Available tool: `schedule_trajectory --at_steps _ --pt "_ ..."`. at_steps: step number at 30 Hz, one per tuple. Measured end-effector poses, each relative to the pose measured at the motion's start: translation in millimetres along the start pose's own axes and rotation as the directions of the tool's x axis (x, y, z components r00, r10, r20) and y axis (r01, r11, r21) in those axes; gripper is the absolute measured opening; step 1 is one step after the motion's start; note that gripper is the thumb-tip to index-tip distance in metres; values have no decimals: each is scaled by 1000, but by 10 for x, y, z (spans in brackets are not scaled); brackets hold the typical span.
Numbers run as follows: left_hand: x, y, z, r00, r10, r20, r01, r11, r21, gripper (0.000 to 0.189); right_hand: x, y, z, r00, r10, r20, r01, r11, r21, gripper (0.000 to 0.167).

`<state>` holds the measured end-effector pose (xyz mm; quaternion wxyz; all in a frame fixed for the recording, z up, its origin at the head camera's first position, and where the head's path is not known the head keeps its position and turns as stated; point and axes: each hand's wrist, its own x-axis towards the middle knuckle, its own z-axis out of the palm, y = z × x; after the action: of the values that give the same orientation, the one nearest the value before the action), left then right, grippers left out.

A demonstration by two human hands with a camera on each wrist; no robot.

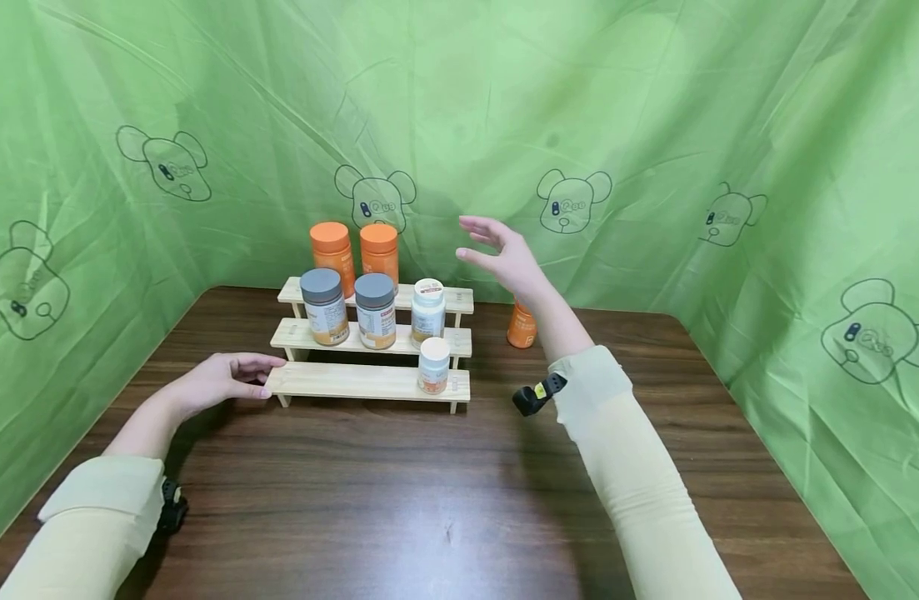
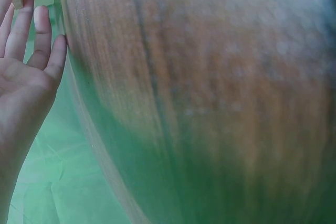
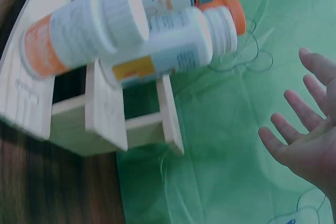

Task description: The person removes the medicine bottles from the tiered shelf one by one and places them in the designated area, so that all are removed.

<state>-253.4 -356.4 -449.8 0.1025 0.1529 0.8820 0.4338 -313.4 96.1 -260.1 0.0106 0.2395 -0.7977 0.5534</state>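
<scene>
Wooden rack (image 1: 347, 381), orange bottle (image 1: 522, 330) behind right forearm (image 1: 603, 412)

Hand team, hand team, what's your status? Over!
Left hand touching wooden rack, lowest step's left end. Right hand open, raised, empty. Six bottles on rack. Right forearm partly hides orange bottle in head view.

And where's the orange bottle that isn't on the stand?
In the head view, the orange bottle stands on the table to the right of the wooden stand, partly hidden behind the right forearm.
</scene>
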Motion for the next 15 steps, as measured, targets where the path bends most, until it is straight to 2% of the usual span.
schedule_trajectory --at_steps 6,15 --pt "-10 -1 -4 1000 -1 5 1 1000 -13 58 87 -91 159 1000 -1 29 1 1000 10 58" --pt "-9 6 -5 1000 -15 2 15 1000 -8 59 363 92 414 998 -16 56 16 1000 13 57"
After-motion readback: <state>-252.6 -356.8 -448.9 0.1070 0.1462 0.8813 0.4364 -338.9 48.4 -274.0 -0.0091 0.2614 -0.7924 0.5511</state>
